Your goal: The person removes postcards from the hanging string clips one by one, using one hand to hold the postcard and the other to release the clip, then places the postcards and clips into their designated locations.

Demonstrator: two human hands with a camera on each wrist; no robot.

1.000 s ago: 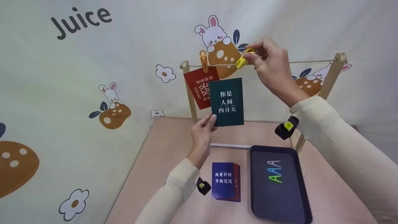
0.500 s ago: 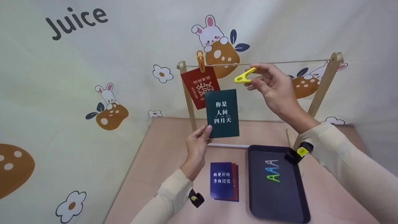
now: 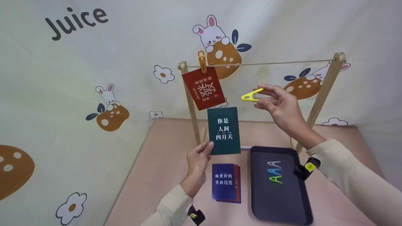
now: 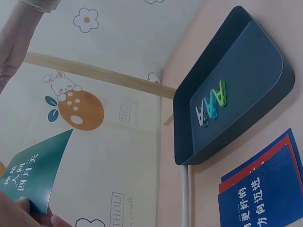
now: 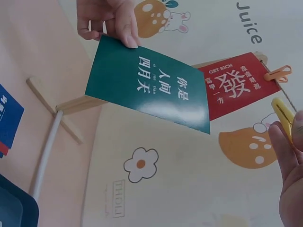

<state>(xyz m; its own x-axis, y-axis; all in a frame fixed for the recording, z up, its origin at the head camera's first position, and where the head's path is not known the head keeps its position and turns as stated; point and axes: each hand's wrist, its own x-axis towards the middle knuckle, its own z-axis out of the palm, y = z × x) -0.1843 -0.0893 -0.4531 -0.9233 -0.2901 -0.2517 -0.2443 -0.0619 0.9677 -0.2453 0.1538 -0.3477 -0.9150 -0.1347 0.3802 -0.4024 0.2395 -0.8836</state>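
Observation:
My left hand [image 3: 198, 160] pinches a dark green card [image 3: 224, 138] with white characters by its lower left corner, holding it upright below the rope. To the right of the card, my right hand [image 3: 279, 105] holds a yellow clothespin [image 3: 251, 95] between thumb and fingers, its narrow end pointing left. A red card [image 3: 204, 94] hangs tilted from the rope [image 3: 263, 63] by an orange clothespin [image 3: 202, 61]. In the right wrist view the green card [image 5: 151, 87] partly overlaps the red card [image 5: 232, 85], and the yellow clothespin [image 5: 284, 116] shows at the right edge.
A wooden frame carries the rope, with a left post [image 3: 192, 113] and a right post [image 3: 325, 91]. On the pink table [image 3: 147, 175] lies a stack of blue and red cards [image 3: 223, 190]. Beside it, a dark tray [image 3: 279, 204] contains grey, blue and green clothespins [image 3: 275, 179].
Both hands have come down from the rope, carrying the green card and the yellow clothespin. The clothespin has turned more level, and more of the red card now shows.

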